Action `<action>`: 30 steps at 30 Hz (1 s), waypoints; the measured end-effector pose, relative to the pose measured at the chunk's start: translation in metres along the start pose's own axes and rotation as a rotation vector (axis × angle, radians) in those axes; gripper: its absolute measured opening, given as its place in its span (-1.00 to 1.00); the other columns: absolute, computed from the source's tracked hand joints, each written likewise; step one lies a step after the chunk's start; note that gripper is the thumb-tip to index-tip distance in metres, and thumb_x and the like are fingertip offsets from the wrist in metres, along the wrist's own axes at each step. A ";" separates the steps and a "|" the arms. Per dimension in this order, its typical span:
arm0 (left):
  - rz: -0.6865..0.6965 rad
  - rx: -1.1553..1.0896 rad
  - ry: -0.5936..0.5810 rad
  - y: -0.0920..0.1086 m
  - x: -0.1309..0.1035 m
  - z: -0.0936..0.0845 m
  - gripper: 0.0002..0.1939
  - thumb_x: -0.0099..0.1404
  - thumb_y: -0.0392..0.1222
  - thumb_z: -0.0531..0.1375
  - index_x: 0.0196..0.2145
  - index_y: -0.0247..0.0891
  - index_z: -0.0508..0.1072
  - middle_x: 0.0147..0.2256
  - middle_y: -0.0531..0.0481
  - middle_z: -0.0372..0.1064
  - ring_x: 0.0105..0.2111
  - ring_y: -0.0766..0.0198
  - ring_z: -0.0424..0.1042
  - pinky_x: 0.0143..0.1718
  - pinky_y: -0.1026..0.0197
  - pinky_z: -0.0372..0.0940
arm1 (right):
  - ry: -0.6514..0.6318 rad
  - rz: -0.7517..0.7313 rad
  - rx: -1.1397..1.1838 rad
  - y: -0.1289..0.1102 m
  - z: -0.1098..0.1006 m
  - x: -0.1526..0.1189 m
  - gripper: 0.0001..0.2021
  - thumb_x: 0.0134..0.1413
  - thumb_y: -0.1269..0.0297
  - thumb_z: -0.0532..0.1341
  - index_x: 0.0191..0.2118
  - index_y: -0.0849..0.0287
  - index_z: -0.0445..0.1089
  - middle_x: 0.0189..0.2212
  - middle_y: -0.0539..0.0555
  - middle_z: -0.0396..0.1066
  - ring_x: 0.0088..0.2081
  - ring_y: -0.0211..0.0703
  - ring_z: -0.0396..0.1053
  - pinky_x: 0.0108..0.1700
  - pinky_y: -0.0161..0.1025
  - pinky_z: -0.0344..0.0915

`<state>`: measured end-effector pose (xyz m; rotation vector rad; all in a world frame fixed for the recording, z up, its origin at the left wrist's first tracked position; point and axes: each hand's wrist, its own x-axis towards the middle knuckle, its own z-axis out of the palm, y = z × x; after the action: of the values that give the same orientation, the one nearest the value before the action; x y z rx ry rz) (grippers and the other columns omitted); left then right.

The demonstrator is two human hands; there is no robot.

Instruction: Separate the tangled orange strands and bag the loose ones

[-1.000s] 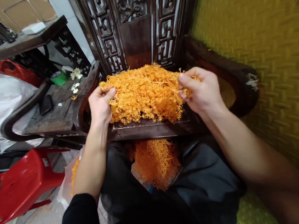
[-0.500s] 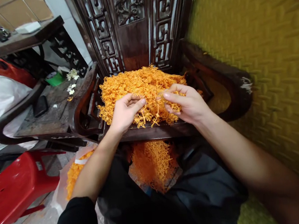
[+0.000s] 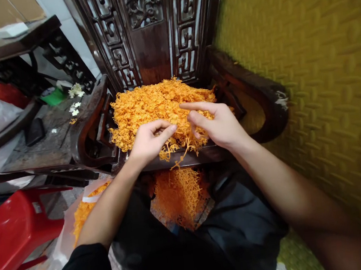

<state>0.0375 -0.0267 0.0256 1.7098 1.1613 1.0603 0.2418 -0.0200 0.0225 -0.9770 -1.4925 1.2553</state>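
Note:
A heap of orange, branching plastic-like pieces (image 3: pixel 144 100) covers the seat of a dark carved wooden chair (image 3: pixel 153 52). Over the heap's front left part, my left hand (image 3: pixel 152 140) has thumb and fingers pinched on a small orange piece, largely hidden by the fingers. My right hand (image 3: pixel 214 123) is at the front right of the heap, index finger stretched out and thumb apart from it, with nothing clearly held. An orange branched piece (image 3: pixel 182 156) hangs at the seat's front edge between the hands.
More orange pieces (image 3: pixel 180 195) lie below the seat between the legs. At the left are a red plastic stool (image 3: pixel 19 225), a bag of orange pieces (image 3: pixel 82 212) and a wooden chair holding a green tape roll (image 3: pixel 53 96). A yellow textured surface (image 3: pixel 316 73) rises at the right.
My right hand has opened its fingers, and the orange strands near them are no longer between them. A branched piece now hangs lower at the seat edge. The view has shifted slightly right.

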 end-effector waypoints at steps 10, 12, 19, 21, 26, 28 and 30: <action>-0.197 -0.070 -0.179 0.001 -0.006 -0.010 -0.76 0.21 -0.04 0.37 -0.47 -0.25 0.53 -0.60 0.06 0.35 -0.60 0.38 0.26 -0.57 0.28 0.11 | 0.693 -0.141 0.160 0.027 -0.032 0.041 -0.62 0.17 0.00 0.33 -0.42 0.09 0.19 -0.51 -0.04 0.37 -0.67 -0.43 0.20 -0.60 -0.32 -0.02; -0.228 -0.269 0.034 -0.011 0.001 -0.016 -0.77 0.16 -0.05 0.41 -0.43 -0.24 0.52 -0.53 0.02 0.44 -0.55 0.36 0.38 -0.53 0.28 0.22 | 0.646 -0.190 0.127 0.023 -0.039 0.039 -0.68 0.18 0.05 0.34 -0.38 0.11 0.25 -0.32 0.08 0.53 -0.61 -0.40 0.30 -0.57 -0.31 0.06; -0.251 -0.573 0.287 -0.026 0.012 -0.026 -0.62 0.03 -0.18 0.50 -0.26 -0.24 0.45 -0.34 0.04 0.53 -0.37 0.36 0.56 -0.44 0.37 0.37 | 0.327 -0.264 -0.112 -0.012 0.005 -0.005 -0.78 0.19 0.09 0.36 -0.13 0.07 0.60 -0.37 0.06 0.56 -0.57 -0.26 0.35 -0.48 -0.20 0.28; -0.249 -0.588 0.263 -0.023 0.009 -0.023 -0.59 0.02 -0.19 0.52 -0.22 -0.24 0.46 -0.32 0.03 0.53 -0.33 0.35 0.58 -0.40 0.37 0.40 | 0.211 -0.212 -0.180 -0.013 0.012 -0.006 -0.73 0.13 0.03 0.40 -0.18 0.10 0.63 -0.33 0.08 0.58 -0.49 -0.19 0.42 -0.42 -0.18 0.33; -0.299 -0.694 0.229 -0.020 0.007 -0.016 -0.60 -0.02 -0.27 0.51 -0.22 -0.25 0.50 -0.33 0.04 0.53 -0.37 0.38 0.56 -0.41 0.39 0.40 | -0.107 0.012 -0.152 0.011 0.023 0.009 -0.58 0.02 -0.10 0.43 -0.14 0.13 0.64 -0.42 0.06 0.55 -0.51 -0.19 0.39 -0.43 -0.20 0.31; -0.329 -0.720 0.224 -0.019 0.007 -0.017 -0.59 -0.03 -0.28 0.51 -0.23 -0.24 0.50 -0.33 0.04 0.52 -0.38 0.38 0.55 -0.43 0.39 0.40 | -0.148 0.091 -0.017 0.022 0.029 0.015 -0.55 0.03 -0.15 0.40 -0.14 0.14 0.63 -0.53 0.01 0.48 -0.60 -0.28 0.26 -0.49 -0.23 0.24; -0.343 -0.695 0.212 -0.018 0.006 -0.019 -0.58 -0.03 -0.24 0.52 -0.21 -0.23 0.50 -0.29 0.03 0.52 -0.39 0.37 0.54 -0.45 0.39 0.39 | -0.115 0.082 0.060 0.027 0.034 0.018 -0.55 0.00 -0.16 0.42 -0.20 0.16 0.61 -0.54 -0.01 0.44 -0.59 -0.29 0.24 -0.48 -0.24 0.22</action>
<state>0.0164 -0.0138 0.0166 0.8452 0.9999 1.2518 0.2046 -0.0072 -0.0029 -0.9489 -1.5062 1.4275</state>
